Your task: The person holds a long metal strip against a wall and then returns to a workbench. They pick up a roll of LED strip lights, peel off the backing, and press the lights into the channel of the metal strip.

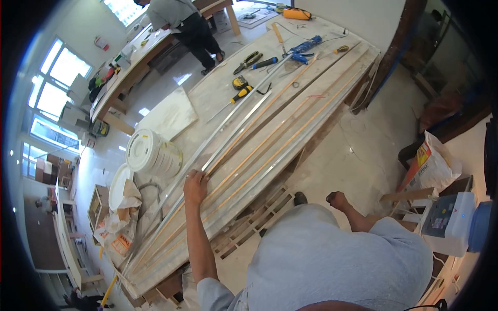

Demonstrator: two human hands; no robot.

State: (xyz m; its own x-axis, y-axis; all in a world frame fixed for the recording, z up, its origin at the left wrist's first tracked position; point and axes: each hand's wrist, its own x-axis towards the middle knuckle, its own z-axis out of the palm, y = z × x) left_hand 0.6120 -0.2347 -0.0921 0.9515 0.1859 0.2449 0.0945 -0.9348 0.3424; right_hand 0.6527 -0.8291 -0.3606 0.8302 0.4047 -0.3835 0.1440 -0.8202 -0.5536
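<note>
a head-worn camera looks down over the person's grey-shirted torso at a long workbench [218, 93] that runs away toward the far wall. nearest, off the bench's near edge and over the floor, the right hand [337, 198] is curled into a loose fist and holds nothing. the left hand [195, 187] rests on the bench top, fingers closed over the end of a long silver metal strip [244, 106], which lies flat along the bench and stretches away from the hand. just beside the strip, on the side toward the bench's near edge, thin orange-brown wooden strips [275, 137] lie parallel to it. at the bench's far edge, near the left hand, a white bucket [150, 153] lies tilted on its side. farther along the bench, past the hand, sit a yellow-handled screwdriver [236, 97], a yellow tape measure [239, 82], pliers [247, 61] and a blue caulking gun [303, 48]. beyond the bench, at a second table, another person [184, 26] in dark trousers stands bent over their work.
</note>
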